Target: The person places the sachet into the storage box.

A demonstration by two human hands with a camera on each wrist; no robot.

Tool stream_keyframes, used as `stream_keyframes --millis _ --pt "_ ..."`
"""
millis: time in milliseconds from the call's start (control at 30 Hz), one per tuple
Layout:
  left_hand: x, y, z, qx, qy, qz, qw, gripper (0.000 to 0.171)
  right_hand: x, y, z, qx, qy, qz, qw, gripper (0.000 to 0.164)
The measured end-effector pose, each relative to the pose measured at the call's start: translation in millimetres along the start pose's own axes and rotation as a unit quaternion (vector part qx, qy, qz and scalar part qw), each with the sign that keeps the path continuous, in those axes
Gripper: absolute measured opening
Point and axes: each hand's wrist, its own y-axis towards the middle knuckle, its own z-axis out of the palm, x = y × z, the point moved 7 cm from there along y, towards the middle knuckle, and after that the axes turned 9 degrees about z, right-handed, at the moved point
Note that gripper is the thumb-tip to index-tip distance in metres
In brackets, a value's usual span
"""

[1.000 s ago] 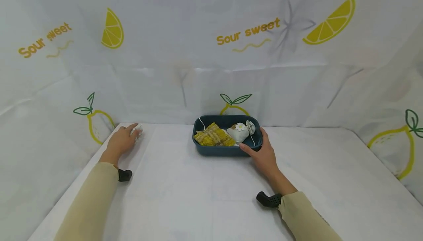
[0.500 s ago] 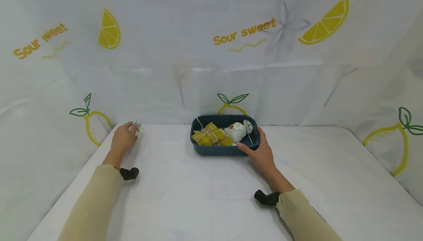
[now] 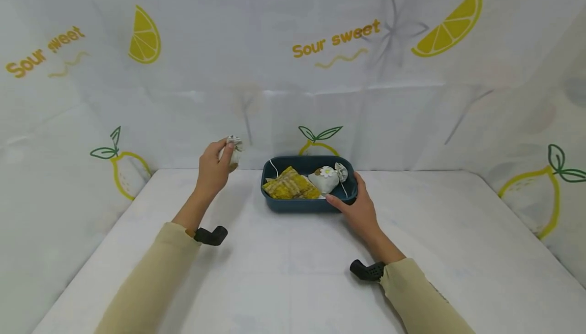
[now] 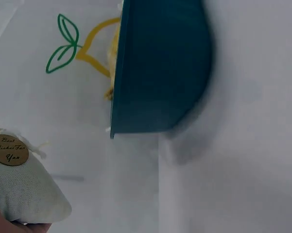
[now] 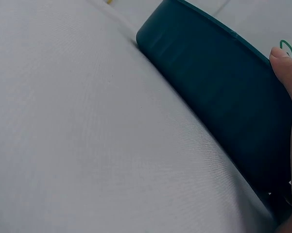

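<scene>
My left hand [image 3: 214, 169] holds a small pale cloth sachet [image 3: 233, 153] above the table, left of the dark teal tray [image 3: 293, 205]. In the left wrist view the sachet [image 4: 31, 191] shows a round brown tag with writing and a thin cord. My right hand [image 3: 361, 212] grips the tray's right end, its thumb on the front rim and its fingers round the side. Inside the tray lie a yellow plaid cloth pouch [image 3: 291, 184] and another pale sachet [image 3: 326, 180] with a white flower and a gathered top.
The tray stands near the back of a white-covered table [image 3: 274, 268], close to a white backdrop [image 3: 192, 69] printed with lemons and lettering. A white cord [image 3: 274, 167] hangs over the tray's back left rim. Black wrist devices sit on both forearms.
My left hand has picked up the sachet from the table's back left corner and carried it up and right toward the tray. The right hand keeps its grip on the tray.
</scene>
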Motion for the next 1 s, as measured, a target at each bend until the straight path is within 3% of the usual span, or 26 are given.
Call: stream_keyframes --millis 233,567,800,1000 --pt "-34.3 5.4 42.6 0.005 -0.054 0.036 0.9979 0.041 3 -1 1 0.000 -0.002 -0.011 1.000 0.108" --pt "-91.7 5.5 123.3 0.041 -0.102 0.090 0.9898 0.039 -1 0 0 -0.001 -0.004 -0.005 1.000 0.109" --pt "-103.2 -2.8 170.5 0.097 -0.090 0.081 0.9879 0.042 -1 0 1 -0.008 -0.001 -0.012 1.000 0.108" --pt "-98.6 -8.5 200.2 0.204 -0.052 0.046 0.9764 0.040 0 -1 -1 -0.009 0.005 -0.018 1.000 0.108"
